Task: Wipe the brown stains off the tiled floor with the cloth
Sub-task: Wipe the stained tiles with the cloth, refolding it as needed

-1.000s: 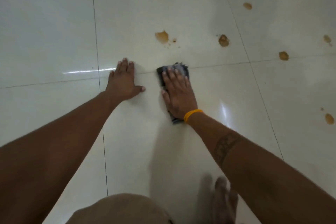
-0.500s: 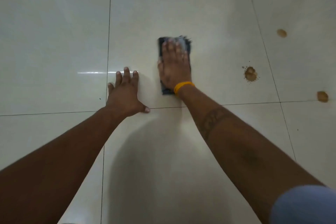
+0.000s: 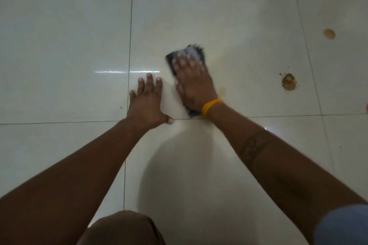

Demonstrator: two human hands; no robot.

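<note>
My right hand, with a yellow band at the wrist, presses flat on a dark cloth on the pale tiled floor; the cloth shows ahead of the fingers and behind the wrist and is blurred. A faint brownish smear lies just right of that hand. My left hand rests flat on the tile beside it, fingers spread, holding nothing. A splattered brown stain sits to the right, and a round one farther off.
Dark grout lines cross the floor, one running sideways under both wrists and one running away at the left. Another stain peeks in at the right edge. My knee fills the bottom edge.
My right hand pushed the cloth forward over the stain ahead of it, then drew it back and turned it a little to the right. The left hand stayed planted on the tile.
</note>
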